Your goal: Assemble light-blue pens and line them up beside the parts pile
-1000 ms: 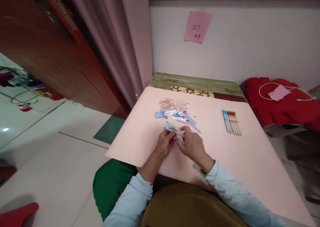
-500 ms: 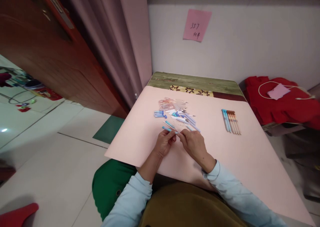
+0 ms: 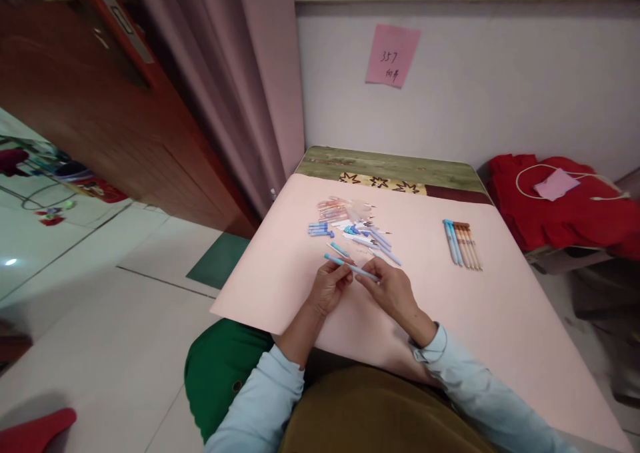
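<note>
**Pink-covered tabletop (image 3: 465,333), one blue pen (image 3: 363,272) spanning two hands**

At left, the left hand (image 3: 331,289) is pinching the pen near its bluer end in a narrow grip. The pen is slanting from upper left to lower right, both hands touching it. The right hand (image 3: 393,288) is grasping the paler end, fingers curling. Loose pen parts (image 3: 353,229) are lying beyond; a pen row (image 3: 453,243) is resting farther right.

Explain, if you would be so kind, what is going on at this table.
A person is handling a light-blue pen, with the left hand near its blue end and the right hand at the other. Just beyond the hands lies a loose pile of pen parts. Off to the right, blue and brown pens lie side by side in a row.
</note>
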### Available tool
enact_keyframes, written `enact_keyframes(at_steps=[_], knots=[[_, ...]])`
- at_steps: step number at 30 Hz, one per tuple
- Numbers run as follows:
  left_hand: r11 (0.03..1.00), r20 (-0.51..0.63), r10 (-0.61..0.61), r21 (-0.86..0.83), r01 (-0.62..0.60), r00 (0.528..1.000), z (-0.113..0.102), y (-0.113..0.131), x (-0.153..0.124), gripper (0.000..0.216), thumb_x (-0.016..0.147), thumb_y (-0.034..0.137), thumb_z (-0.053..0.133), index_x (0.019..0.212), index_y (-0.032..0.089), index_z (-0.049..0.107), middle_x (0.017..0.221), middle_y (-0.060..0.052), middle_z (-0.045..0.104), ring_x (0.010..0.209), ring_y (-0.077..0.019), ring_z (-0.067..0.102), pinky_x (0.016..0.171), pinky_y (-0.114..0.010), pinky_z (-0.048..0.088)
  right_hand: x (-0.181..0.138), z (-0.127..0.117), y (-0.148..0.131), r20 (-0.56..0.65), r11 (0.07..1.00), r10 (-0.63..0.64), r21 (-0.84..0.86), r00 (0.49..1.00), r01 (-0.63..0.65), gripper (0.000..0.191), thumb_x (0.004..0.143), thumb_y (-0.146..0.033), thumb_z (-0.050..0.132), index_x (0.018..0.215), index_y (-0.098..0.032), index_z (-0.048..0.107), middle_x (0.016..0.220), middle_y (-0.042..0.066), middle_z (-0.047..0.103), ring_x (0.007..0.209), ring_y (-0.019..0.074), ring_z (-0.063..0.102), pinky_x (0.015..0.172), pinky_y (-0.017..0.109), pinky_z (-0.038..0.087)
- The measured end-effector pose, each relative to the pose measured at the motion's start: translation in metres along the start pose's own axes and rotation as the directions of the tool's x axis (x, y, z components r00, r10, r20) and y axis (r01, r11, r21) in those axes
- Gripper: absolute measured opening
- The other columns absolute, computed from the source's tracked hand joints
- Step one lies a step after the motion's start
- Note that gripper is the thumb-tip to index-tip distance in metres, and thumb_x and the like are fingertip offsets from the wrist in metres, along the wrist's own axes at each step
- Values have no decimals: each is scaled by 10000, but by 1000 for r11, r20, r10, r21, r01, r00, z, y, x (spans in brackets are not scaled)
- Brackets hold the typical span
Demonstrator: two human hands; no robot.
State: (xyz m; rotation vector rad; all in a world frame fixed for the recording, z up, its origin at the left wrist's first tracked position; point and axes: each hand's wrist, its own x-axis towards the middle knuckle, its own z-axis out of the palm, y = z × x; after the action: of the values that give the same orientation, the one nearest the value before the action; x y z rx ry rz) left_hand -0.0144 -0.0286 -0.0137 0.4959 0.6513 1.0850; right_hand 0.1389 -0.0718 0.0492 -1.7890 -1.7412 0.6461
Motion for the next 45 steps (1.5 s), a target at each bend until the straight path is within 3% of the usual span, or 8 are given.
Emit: enact_keyframes(at_steps=[5, 11, 17, 20, 26, 29, 37, 45], knots=[[1000, 4, -4, 10, 4, 1000, 0, 2, -1, 217, 647, 204, 839, 822, 122, 741, 739, -27, 666, 569, -65, 567, 578, -199, 450, -1, -3, -4, 92, 999, 9, 48, 996, -13, 313, 900, -481, 527, 753, -233, 649, 658, -10, 679, 608, 153, 603, 588, 247, 376], [999, 18, -15, 32, 14, 1000, 4, 6, -5, 256, 643, 266, 847, 808, 109, 729, 719, -41, 667, 555, -78, 548, 556, -214, 441, -1, 9, 3, 349, 871, 65, 437, 935, -223, 552, 936, -622, 352, 764, -186, 643, 578, 28, 651, 507, 150, 594, 546, 251, 446], [1000, -43, -12, 15, 12, 999, 7, 5, -4, 243, 619, 229, 856, 783, 118, 714, 734, -28, 666, 559, -64, 538, 568, -204, 439, -3, 9, 5, 24, 975, 61, 212, 998, -65, 405, 763, -616, 661, 826, -216, 641, 665, 1, 654, 588, 147, 577, 560, 244, 410], [1000, -27, -2, 28, 3, 1000, 6, 4, -3, 240, 615, 228, 857, 769, 112, 712, 757, -38, 676, 550, -60, 538, 552, -202, 424, -4, 7, 4, 20, 972, 80, 218, 997, -82, 382, 769, -591, 666, 736, -212, 630, 626, 0, 634, 557, 137, 554, 543, 244, 394], [998, 17, -26, 56, 25, 1000, 4, 6, -5, 243, 634, 252, 848, 777, 104, 719, 770, -50, 683, 550, -71, 547, 552, -220, 426, -3, 11, 7, 380, 672, 91, 659, 921, -338, 442, 791, -602, 628, 722, -166, 632, 604, 13, 605, 527, 114, 519, 529, 241, 415], [998, 20, -33, 59, 32, 999, 5, 7, -5, 252, 631, 258, 851, 779, 102, 719, 761, -49, 682, 554, -71, 547, 559, -221, 429, -4, 14, 9, 455, 548, 71, 726, 888, -416, 460, 788, -616, 624, 767, -157, 643, 592, -2, 575, 518, 102, 491, 520, 236, 407], [998, -38, -18, 63, 20, 999, 7, 4, -2, 262, 623, 237, 856, 803, 105, 719, 734, -33, 666, 549, -61, 530, 568, -214, 437, -9, 17, 11, 80, 911, 71, 401, 994, -97, 398, 809, -591, 624, 837, -197, 680, 640, 6, 634, 531, 120, 498, 497, 232, 367], [999, -13, -6, 38, 6, 1000, 4, 3, 0, 224, 658, 227, 834, 800, 102, 714, 723, -22, 644, 540, -54, 532, 548, -203, 427, -16, 9, 8, -67, 1000, -29, -14, 997, 28, 265, 873, -471, 582, 857, -231, 694, 759, 20, 718, 664, 166, 637, 618, 253, 404]])
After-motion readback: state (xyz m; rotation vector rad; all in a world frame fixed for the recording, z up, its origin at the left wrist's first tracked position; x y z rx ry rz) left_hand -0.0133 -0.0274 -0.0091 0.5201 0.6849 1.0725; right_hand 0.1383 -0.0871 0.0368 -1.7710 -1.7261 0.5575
